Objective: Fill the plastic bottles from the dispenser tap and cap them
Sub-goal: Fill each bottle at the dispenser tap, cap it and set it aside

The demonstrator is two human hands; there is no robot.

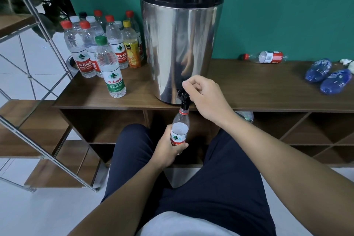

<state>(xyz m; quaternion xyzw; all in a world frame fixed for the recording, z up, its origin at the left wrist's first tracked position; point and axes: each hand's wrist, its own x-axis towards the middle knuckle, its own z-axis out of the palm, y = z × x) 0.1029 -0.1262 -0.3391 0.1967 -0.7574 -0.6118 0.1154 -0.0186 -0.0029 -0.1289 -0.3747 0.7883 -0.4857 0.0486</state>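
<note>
Left hand (166, 150) fingers grip the clear red-labelled plastic bottle (179, 130) mouth-up under the black tap (183, 98) to catch water, right hand (203, 95) fingers pinching its lever.

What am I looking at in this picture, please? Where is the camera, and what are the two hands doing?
There is one picture, taken by a camera worn on a person's head, looking down at their own arms and legs. The left hand holds a bottle with its mouth under the black tap of a steel dispenser. The right hand grips the tap lever. The dispenser stands on a wooden shelf. Left of it stand capped bottles. On the right lie one clear bottle and two crushed blue ones.
</note>
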